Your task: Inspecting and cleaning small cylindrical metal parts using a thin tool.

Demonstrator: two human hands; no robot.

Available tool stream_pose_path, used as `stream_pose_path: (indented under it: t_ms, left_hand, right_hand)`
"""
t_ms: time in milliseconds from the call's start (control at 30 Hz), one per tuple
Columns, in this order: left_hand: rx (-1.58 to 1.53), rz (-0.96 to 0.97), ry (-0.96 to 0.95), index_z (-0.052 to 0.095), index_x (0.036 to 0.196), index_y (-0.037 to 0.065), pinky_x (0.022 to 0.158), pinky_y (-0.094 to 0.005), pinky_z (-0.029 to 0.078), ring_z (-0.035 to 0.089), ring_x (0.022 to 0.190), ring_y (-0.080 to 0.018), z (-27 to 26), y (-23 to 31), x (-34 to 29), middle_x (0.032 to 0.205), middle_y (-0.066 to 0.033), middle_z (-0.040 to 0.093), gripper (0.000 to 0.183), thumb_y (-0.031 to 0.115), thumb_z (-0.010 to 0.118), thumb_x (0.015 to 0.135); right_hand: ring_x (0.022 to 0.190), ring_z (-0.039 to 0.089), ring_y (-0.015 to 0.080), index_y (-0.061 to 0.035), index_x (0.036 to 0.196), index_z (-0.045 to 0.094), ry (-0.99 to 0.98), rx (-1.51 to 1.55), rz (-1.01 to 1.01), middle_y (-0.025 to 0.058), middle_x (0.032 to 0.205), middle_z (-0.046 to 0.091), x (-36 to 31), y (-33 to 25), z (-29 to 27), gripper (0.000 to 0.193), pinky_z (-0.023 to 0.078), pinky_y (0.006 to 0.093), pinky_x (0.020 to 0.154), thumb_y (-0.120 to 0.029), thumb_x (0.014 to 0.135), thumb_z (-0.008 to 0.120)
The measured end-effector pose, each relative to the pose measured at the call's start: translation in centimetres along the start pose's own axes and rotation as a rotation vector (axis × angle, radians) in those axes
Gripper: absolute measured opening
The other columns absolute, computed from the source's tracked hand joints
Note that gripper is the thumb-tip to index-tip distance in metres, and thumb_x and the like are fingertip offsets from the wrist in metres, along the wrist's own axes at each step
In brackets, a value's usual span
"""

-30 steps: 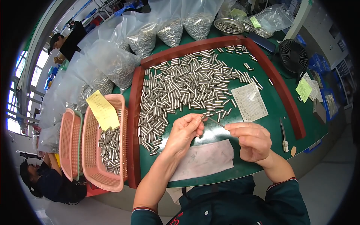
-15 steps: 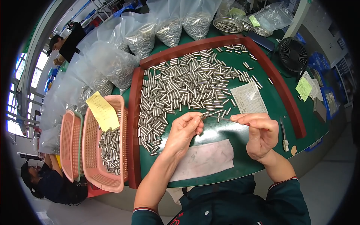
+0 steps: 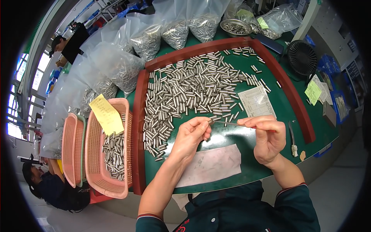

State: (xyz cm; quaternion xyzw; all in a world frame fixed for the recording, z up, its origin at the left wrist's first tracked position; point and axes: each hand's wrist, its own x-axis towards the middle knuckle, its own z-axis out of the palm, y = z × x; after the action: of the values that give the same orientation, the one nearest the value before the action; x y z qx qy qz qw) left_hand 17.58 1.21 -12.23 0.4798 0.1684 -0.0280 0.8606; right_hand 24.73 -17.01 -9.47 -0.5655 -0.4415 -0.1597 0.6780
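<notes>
My left hand (image 3: 190,135) is closed in a pinch above the green table, with a small metal cylinder (image 3: 211,121) at its fingertips. A thin rod-like tool (image 3: 228,123) runs from that cylinder to my right hand (image 3: 271,140), whose fingers are closed around its reddish handle. The rod's tip meets the cylinder; whether it is inside cannot be made out. Beyond my hands spreads a heap of shiny metal cylinders (image 3: 193,87). A stained pale cloth (image 3: 210,165) lies on the table below them. A printed paper slip (image 3: 256,101) lies beyond my right hand.
Dark red rails (image 3: 284,91) border the heap. Pink baskets (image 3: 91,154) stand left, one containing cylinders. Filled plastic bags (image 3: 145,36) line the back and left. At right are a black fan (image 3: 302,57) and tweezers (image 3: 292,135). Two other people work at the left.
Red of the tool's handle now shows at my right fingers, which have shifted very slightly. My left hand keeps its pinch in nearly the same place.
</notes>
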Motion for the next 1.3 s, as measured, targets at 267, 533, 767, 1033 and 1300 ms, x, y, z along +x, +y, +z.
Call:
stream_pose_path:
  t_ms: [267, 533, 767, 1033, 1300]
  left_hand:
    - [-0.008, -0.020, -0.074, 0.058, 0.093, 0.000, 0.061, -0.0187, 0.042, 0.050, 0.065, -0.0067, -0.9, 0.0, 0.2, 0.073, -0.0013, 0.055, 0.013, 0.012, 0.055, 0.089]
    - [0.058, 0.137, 0.044, 0.057, 0.094, -0.001, 0.062, -0.0194, 0.043, 0.053, 0.065, -0.0077, -0.3, 0.2, 0.2, 0.075, -0.0032, 0.059, 0.013, 0.007, 0.060, 0.085]
    - [-0.111, 0.051, 0.024, 0.057, 0.095, 0.000, 0.059, -0.0196, 0.043, 0.053, 0.064, -0.0092, -0.6, 0.4, -0.8, 0.075, -0.0044, 0.059, 0.015, 0.012, 0.058, 0.087]
    - [0.077, 0.144, 0.142, 0.059, 0.090, 0.002, 0.054, -0.0178, 0.039, 0.049, 0.059, -0.0065, -0.7, -0.1, -1.9, 0.067, -0.0010, 0.055, 0.014, 0.015, 0.054, 0.090]
    - [0.201, 0.280, 0.177, 0.059, 0.091, -0.001, 0.059, -0.0193, 0.045, 0.055, 0.064, -0.0069, -0.5, -0.2, -1.6, 0.073, -0.0036, 0.060, 0.011, 0.010, 0.057, 0.087]
  right_hand:
    - [0.074, 0.065, 0.0317, -0.0008, 0.098, 0.038, -0.201, -0.107, -0.121, 0.0199, 0.084, 0.058, 0.2, -0.1, -0.4, 0.008, 0.055, 0.0398, 0.065, -0.002, 0.091, 0.043]
    - [0.076, 0.065, 0.0294, 0.0025, 0.092, 0.050, -0.181, -0.202, -0.093, 0.0184, 0.082, 0.061, 0.5, -0.1, 0.2, 0.012, 0.054, 0.0361, 0.066, 0.003, 0.081, 0.056]
    - [0.076, 0.065, 0.0283, 0.0013, 0.090, 0.056, -0.269, -0.210, -0.275, 0.0152, 0.085, 0.063, 0.6, 0.1, 0.5, 0.024, 0.054, 0.0311, 0.060, 0.006, 0.068, 0.065]
    - [0.076, 0.066, 0.0282, 0.0017, 0.086, 0.057, -0.311, -0.145, -0.238, 0.0154, 0.084, 0.064, 0.0, -0.1, 0.8, 0.020, 0.055, 0.0320, 0.061, 0.002, 0.069, 0.067]
    - [0.069, 0.065, 0.0253, 0.0007, 0.092, 0.056, -0.325, -0.178, -0.264, 0.0147, 0.084, 0.064, -0.2, 0.1, 0.9, 0.026, 0.054, 0.0297, 0.056, -0.004, 0.071, 0.070]
